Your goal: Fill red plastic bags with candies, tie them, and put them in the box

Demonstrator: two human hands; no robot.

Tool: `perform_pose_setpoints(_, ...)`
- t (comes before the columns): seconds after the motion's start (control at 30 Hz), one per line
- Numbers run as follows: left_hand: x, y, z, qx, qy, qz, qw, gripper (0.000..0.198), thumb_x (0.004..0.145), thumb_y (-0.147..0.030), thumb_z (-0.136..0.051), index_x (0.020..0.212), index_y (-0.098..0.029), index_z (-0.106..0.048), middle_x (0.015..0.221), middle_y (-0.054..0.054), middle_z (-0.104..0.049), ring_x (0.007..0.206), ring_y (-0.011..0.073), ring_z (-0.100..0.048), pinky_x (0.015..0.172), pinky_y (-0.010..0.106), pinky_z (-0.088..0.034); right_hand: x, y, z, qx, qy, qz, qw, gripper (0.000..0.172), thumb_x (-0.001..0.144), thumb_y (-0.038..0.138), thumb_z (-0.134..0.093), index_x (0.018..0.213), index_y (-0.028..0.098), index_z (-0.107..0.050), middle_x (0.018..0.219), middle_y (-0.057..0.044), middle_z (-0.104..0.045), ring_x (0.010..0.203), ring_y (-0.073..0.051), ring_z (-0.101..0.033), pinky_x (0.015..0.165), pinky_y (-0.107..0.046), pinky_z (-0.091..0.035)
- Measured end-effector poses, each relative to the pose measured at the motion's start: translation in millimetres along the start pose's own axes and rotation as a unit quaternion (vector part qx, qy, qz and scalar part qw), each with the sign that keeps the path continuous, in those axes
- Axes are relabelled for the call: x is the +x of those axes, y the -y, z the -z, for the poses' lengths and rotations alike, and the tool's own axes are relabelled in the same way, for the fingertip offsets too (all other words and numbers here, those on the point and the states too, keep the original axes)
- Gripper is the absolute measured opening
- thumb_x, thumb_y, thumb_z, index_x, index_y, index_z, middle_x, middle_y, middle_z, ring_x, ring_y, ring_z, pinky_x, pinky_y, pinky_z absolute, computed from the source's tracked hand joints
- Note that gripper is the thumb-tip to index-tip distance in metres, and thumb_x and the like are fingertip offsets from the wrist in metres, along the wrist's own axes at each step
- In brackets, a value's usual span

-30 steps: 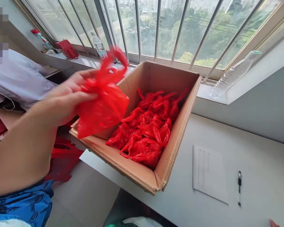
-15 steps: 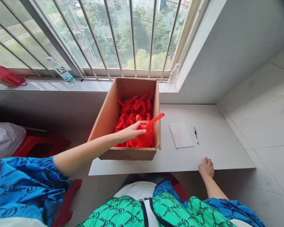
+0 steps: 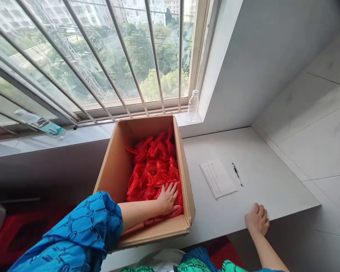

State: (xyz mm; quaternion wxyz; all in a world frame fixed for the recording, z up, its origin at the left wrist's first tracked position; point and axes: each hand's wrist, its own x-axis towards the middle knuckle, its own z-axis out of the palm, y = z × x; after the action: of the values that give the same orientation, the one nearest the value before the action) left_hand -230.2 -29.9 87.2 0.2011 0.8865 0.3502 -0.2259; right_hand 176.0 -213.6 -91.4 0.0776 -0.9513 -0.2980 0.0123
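Your left hand [image 3: 167,199] – fingers spread flat, pressing down on knotted red plastic bags [image 3: 154,172], nothing clenched. Bags lie under palm, packed inside cardboard box [image 3: 116,166], left hand near its front wall. Your right hand [image 3: 257,220] – fingers loosely curled, holding nothing, resting on edge of white counter [image 3: 274,192]. Ahead of those fingers: paper sheet [image 3: 217,178], pen [image 3: 237,173] just beside it. Farther off, past box, water bottle [image 3: 193,106] on windowsill.
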Motion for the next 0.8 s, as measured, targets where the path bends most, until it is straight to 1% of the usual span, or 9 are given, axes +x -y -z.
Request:
perform_pose_setpoints(0.07,5,2,0.6,0.009,0.008,0.0,1.0,0.075,0.091,-0.056,-0.05,0.151,-0.012,-0.039,0.161,0.024,-0.016,0.15,0.0434,-0.014,0.112,0.073,-0.018,1,2,4,-0.002,0.022,-0.006,1.0,0.058,0.091,0.019,-0.026,0.146,0.012,-0.042,0.156,-0.017,-0.036,0.149,-0.027,-0.025,0.115,-0.049,-0.032)
perform_pose_setpoints(0.13,4,8,14.3,0.014,0.023,-0.011,1.0,0.077,0.089,-0.058,-0.054,0.151,-0.013,-0.04,0.161,0.024,-0.018,0.149,0.0443,-0.018,0.111,0.071,-0.025,6,8,14,-0.007,0.07,-0.021,0.997,0.061,0.091,0.015,-0.025,0.149,0.009,-0.038,0.159,-0.017,-0.03,0.151,-0.028,-0.021,0.117,-0.049,-0.028)
perform_pose_setpoints(0.27,-27,26,73.1,0.033,0.037,-0.069,0.996,0.074,0.089,-0.059,-0.054,0.147,-0.014,-0.046,0.157,0.025,-0.029,0.136,0.0439,-0.045,0.103,0.059,-0.043,3,29,35,0.004,0.12,-0.036,0.992,0.062,0.089,0.011,-0.03,0.15,0.005,-0.038,0.159,-0.02,-0.03,0.149,-0.03,-0.024,0.116,-0.048,-0.03)
perform_pose_setpoints(0.33,-59,35,102.1,0.036,-0.013,-0.104,0.994,0.067,0.094,-0.06,-0.044,0.149,-0.02,-0.044,0.153,0.02,-0.041,0.131,0.0389,-0.052,0.103,0.055,-0.045,-23,39,38,0.025,0.128,-0.038,0.991,0.061,0.089,0.014,-0.035,0.149,0.005,-0.04,0.158,-0.021,-0.032,0.149,-0.03,-0.026,0.117,-0.045,-0.029)
perform_pose_setpoints(0.43,-115,43,119.6,0.019,-0.103,-0.173,0.979,0.059,0.097,-0.062,-0.037,0.146,-0.031,-0.047,0.145,0.008,-0.054,0.128,0.0295,-0.057,0.103,0.043,-0.049,-107,52,33,0.085,0.136,-0.026,0.987,0.06,0.089,0.016,-0.042,0.149,0.016,-0.044,0.161,-0.012,-0.03,0.145,-0.026,-0.034,0.116,-0.035,-0.034)
perform_pose_setpoints(0.53,-159,43,108.2,0.042,-0.155,-0.257,0.953,0.052,0.098,-0.056,-0.041,0.146,-0.037,-0.044,0.143,0.001,-0.056,0.124,0.0235,-0.06,0.099,0.034,-0.053,-226,60,26,0.162,0.153,-0.021,0.975,0.056,0.09,0.016,-0.044,0.145,0.024,-0.05,0.157,-0.007,-0.038,0.137,-0.021,-0.046,0.11,-0.033,-0.041)
perform_pose_setpoints(0.63,-187,24,93.0,0.089,-0.236,-0.341,0.906,0.054,0.095,-0.048,-0.049,0.147,-0.038,-0.043,0.15,0.001,-0.047,0.129,0.0274,-0.055,0.101,0.039,-0.053,-347,59,27,0.225,0.182,-0.047,0.956,0.044,0.089,0.015,-0.05,0.129,0.027,-0.064,0.142,-0.005,-0.056,0.122,-0.02,-0.06,0.101,-0.031,-0.048)
perform_pose_setpoints(0.7,-201,-1,87.4,0.106,-0.229,-0.433,0.865,0.054,0.093,-0.04,-0.05,0.147,-0.041,-0.042,0.154,-0.001,-0.042,0.137,0.0294,-0.047,0.106,0.043,-0.049,-415,49,32,0.255,0.208,-0.087,0.94,0.032,0.088,0.016,-0.057,0.114,0.027,-0.072,0.119,-0.004,-0.07,0.11,-0.021,-0.066,0.096,-0.032,-0.051)
perform_pose_setpoints(0.8,-213,-54,76.2,0.107,-0.153,-0.538,0.822,0.053,0.092,-0.037,-0.047,0.144,-0.043,-0.046,0.152,-0.003,-0.046,0.138,0.0284,-0.046,0.109,0.042,-0.048,-490,21,43,0.291,0.239,-0.173,0.91,0.015,0.09,0.023,-0.065,0.102,0.021,-0.072,0.101,-0.004,-0.073,0.098,-0.021,-0.069,0.091,-0.038,-0.054)
